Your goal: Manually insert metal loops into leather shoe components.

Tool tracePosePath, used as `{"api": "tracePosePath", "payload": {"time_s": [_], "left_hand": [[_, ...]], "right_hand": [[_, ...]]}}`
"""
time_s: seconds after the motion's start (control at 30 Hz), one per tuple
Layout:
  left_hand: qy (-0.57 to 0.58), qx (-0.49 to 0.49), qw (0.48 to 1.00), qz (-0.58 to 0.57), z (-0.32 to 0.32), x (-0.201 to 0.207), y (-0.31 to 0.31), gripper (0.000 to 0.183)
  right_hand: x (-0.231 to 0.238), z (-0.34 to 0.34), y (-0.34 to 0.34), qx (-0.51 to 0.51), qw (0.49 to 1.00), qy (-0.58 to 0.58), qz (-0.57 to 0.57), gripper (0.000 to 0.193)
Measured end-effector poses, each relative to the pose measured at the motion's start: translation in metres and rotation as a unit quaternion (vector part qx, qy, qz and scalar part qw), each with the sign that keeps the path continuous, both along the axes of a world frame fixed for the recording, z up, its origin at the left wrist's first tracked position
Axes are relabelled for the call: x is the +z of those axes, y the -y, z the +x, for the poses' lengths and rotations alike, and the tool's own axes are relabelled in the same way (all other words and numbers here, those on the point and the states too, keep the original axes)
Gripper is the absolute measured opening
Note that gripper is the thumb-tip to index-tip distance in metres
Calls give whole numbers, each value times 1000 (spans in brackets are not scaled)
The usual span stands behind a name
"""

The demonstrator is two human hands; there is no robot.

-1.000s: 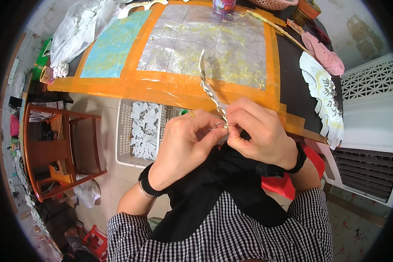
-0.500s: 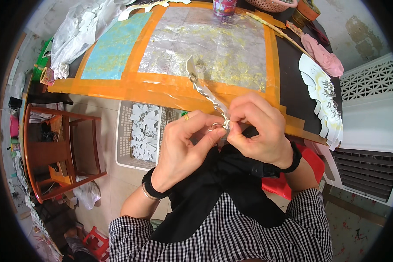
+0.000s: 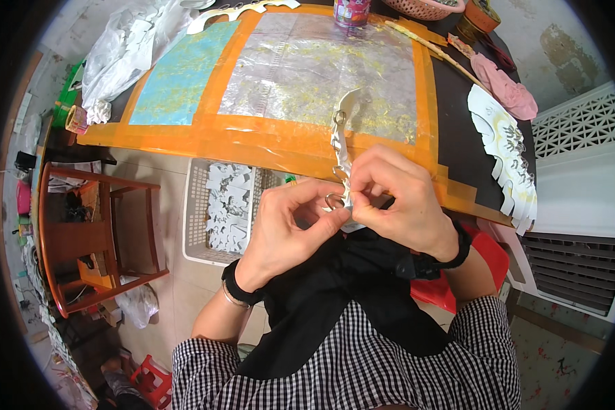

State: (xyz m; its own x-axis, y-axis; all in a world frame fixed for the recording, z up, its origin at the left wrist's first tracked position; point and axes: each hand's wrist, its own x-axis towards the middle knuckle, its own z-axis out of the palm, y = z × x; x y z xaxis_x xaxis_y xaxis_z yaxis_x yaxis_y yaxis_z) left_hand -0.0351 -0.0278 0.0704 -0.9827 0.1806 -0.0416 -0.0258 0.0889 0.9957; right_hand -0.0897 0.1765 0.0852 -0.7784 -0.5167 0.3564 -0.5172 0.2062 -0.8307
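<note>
A narrow white strip [image 3: 342,147] with scalloped edges and several metal rings along it stands up between my hands, its far tip above the tabletop. My left hand [image 3: 285,222] pinches its near end between thumb and index finger, close to one metal ring [image 3: 333,200]. My right hand [image 3: 400,198] is closed on the same end from the other side, thumb and fingertips pressed together. The pinching fingers partly hide the spot where they meet. Both hands are over my lap at the table's front edge.
The table [image 3: 362,145] is edged with orange tape. White cut pieces fill a plastic crate [image 3: 198,255] below. At right lie a stack of white strips [image 3: 495,147], a pink cloth [image 3: 504,85] and a stick [image 3: 430,48]. A plastic bag [image 3: 116,65] lies left, above a wooden chair [image 3: 75,232].
The strip has swung from leaning left to standing nearly upright, its far tip now further right. Both hands keep their pinch on its near end, the right having shifted slightly left.
</note>
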Motion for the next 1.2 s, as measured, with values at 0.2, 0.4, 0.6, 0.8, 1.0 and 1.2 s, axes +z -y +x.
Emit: {"api": "tracePosePath", "payload": {"time_s": [0.2, 0.4, 0.6, 0.8, 1.0, 1.2], "left_hand": [[-20, -7, 998, 57, 0, -8, 1, 20], [39, 41, 991, 122, 1, -13, -8, 17], [54, 130, 970, 199, 8, -30, -11, 15], [83, 153, 947, 272, 6, -28, -25, 13], [68, 102, 936, 329, 10, -17, -28, 9], [84, 82, 940, 319, 12, 2, -30, 13]], "right_hand": [[8, 3, 1, 8, 998, 55, -3, 16], [4, 6, -4, -11, 997, 77, 8, 16], [-19, 15, 0, -107, 972, 132, -161, 31], [-25, 36, 5, -107, 974, 159, -123, 43], [-19, 31, 6, -132, 989, 41, -56, 25], [-7, 21, -3, -100, 970, -219, 33, 20]]}}
